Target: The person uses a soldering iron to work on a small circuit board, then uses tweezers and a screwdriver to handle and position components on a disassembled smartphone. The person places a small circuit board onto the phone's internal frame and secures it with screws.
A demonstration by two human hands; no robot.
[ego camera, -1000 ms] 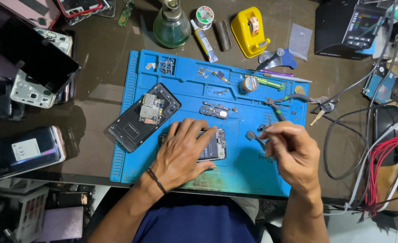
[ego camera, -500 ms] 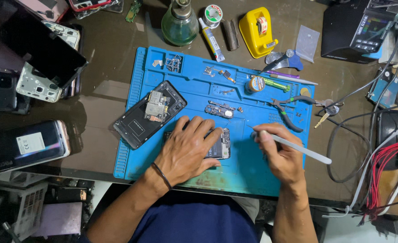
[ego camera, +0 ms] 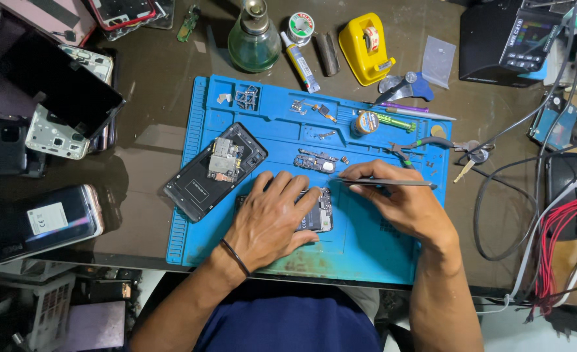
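Observation:
My left hand (ego camera: 272, 218) lies flat over an opened phone (ego camera: 320, 212) on the blue work mat (ego camera: 380, 254), pressing it down; most of that phone is hidden under my fingers. My right hand (ego camera: 402, 203) grips metal tweezers (ego camera: 383, 183) held level, tips pointing left toward a small circuit board (ego camera: 315, 162) just above the phone. A second opened black phone (ego camera: 215, 171) with its board exposed lies tilted on the mat's left side.
Pliers (ego camera: 419, 145), a solder reel (ego camera: 367, 122) and loose small parts lie on the mat's upper half. A green glass bottle (ego camera: 254, 39), yellow tape dispenser (ego camera: 365, 49) and glue tube stand behind. Phones are stacked at left (ego camera: 54, 111); cables (ego camera: 556, 228) and equipment at right.
My right hand swung the tweezers from pointing right and down to level, tips now facing left near the small board. My left hand stayed on the phone.

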